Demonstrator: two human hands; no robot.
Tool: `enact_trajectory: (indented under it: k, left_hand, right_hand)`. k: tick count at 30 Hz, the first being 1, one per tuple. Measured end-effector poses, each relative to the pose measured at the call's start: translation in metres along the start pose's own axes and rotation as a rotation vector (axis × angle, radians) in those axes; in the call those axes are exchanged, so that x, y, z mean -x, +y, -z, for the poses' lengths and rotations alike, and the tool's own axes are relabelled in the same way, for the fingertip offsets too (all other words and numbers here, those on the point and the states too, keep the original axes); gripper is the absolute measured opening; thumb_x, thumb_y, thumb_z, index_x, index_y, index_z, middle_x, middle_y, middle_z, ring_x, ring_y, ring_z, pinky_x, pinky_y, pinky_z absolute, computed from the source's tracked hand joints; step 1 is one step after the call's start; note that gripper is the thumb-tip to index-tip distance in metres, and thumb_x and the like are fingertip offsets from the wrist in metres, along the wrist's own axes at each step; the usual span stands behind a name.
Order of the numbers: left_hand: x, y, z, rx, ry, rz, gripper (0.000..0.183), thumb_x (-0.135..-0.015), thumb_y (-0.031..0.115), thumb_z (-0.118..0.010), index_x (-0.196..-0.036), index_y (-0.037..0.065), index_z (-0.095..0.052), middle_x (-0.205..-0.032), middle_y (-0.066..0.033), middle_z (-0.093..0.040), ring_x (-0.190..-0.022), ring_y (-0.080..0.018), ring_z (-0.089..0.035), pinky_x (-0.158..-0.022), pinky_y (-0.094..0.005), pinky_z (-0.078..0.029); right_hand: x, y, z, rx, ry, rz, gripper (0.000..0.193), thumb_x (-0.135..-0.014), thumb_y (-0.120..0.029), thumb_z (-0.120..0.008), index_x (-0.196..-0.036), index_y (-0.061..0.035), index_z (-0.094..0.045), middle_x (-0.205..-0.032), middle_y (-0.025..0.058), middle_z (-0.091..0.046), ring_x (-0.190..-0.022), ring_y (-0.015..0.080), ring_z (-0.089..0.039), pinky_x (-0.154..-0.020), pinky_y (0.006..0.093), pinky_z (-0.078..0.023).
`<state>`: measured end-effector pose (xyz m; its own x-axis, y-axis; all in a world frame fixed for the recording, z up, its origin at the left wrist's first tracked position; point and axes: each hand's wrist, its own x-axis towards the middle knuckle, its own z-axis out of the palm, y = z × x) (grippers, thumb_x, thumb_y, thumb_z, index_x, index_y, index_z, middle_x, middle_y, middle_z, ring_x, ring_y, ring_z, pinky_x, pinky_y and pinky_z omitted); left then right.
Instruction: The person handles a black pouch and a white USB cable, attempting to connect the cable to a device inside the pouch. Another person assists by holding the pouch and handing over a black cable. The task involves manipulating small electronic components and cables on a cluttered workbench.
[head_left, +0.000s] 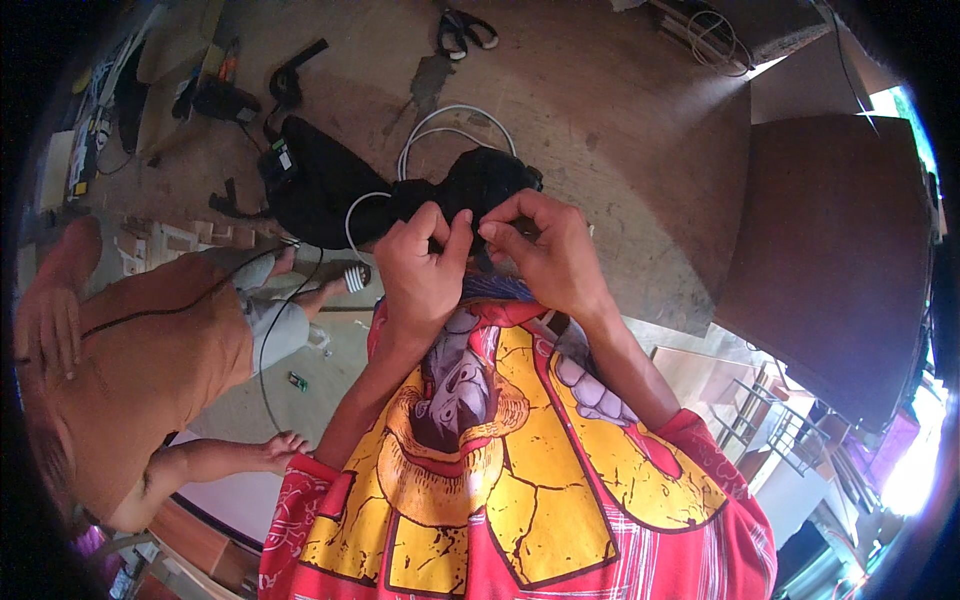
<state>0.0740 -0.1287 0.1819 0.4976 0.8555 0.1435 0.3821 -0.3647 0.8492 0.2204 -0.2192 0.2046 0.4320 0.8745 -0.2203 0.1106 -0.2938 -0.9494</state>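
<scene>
At the near edge of the wooden tabletop, my left hand and my right hand are held close together, fingertips almost meeting. Both are closed in a pinch at the near side of a bunched black fabric-like item. What kind of item it is, I cannot make out. The exact bit between the fingertips is small and dark. A white cable curves in loops behind and beside the black item. To its left lies a larger black fabric piece with a small labelled black box on it.
Black-handled scissors lie far back on the tabletop. A black power-tool-like object rests at the far left. Another person in an orange shirt is close on my left. A large brown panel stands at the right.
</scene>
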Motion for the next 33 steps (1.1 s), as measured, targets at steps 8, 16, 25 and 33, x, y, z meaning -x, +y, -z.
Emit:
enact_trajectory:
  k: [8, 16, 25, 33]
  left_hand:
    - [-0.002, 0.001, 0.004, -0.073, -0.080, -0.152, 0.011, -0.094, 0.001, -0.070, -0.100, 0.002, -0.061, -0.087, -0.0132, -0.067, -0.073, -0.0271, -0.064, -0.070, -0.0395, -0.049]
    - [0.001, 0.009, 0.005, 0.382, -0.008, 0.308, 0.007, -0.100, 0.003, -0.067, -0.107, 0.006, -0.065, -0.095, -0.0043, -0.069, -0.081, -0.0164, -0.065, -0.075, -0.0349, -0.052]
    - [-0.005, -0.003, 0.004, 0.304, 0.217, 0.041, 0.014, -0.106, 0.012, -0.068, -0.111, -0.001, -0.070, -0.105, -0.0090, -0.074, -0.097, -0.0134, -0.065, -0.085, -0.0295, -0.053]
    - [-0.007, -0.007, 0.006, 0.341, 0.317, 0.083, 0.021, -0.105, 0.017, -0.070, -0.098, -0.003, -0.071, -0.087, -0.0065, -0.073, -0.083, -0.0116, -0.064, -0.079, -0.0298, -0.051]
  right_hand:
    - [0.000, 0.003, -0.004, 0.058, -0.040, -0.014, 0.011, -0.098, -0.006, -0.073, -0.102, 0.0038, -0.071, -0.089, 0.0087, -0.074, -0.072, 0.0126, -0.071, -0.065, 0.0290, -0.056]
    - [-0.011, 0.016, 0.008, -0.014, -0.188, 0.273, 0.020, -0.095, -0.009, -0.077, -0.114, -0.0036, -0.075, -0.116, 0.0089, -0.065, -0.104, 0.0187, -0.067, -0.087, 0.0320, -0.054]
    - [-0.011, 0.009, -0.009, -0.024, -0.120, 0.285, 0.021, -0.085, -0.014, -0.087, -0.104, -0.0087, -0.080, -0.117, 0.0090, -0.058, -0.099, 0.0227, -0.065, -0.084, 0.0344, -0.053]
    - [0.002, 0.002, -0.024, 0.000, 0.007, 0.330, 0.024, -0.082, -0.012, -0.089, -0.104, -0.0091, -0.081, -0.110, 0.0096, -0.056, -0.087, 0.0208, -0.065, -0.079, 0.0335, -0.053]
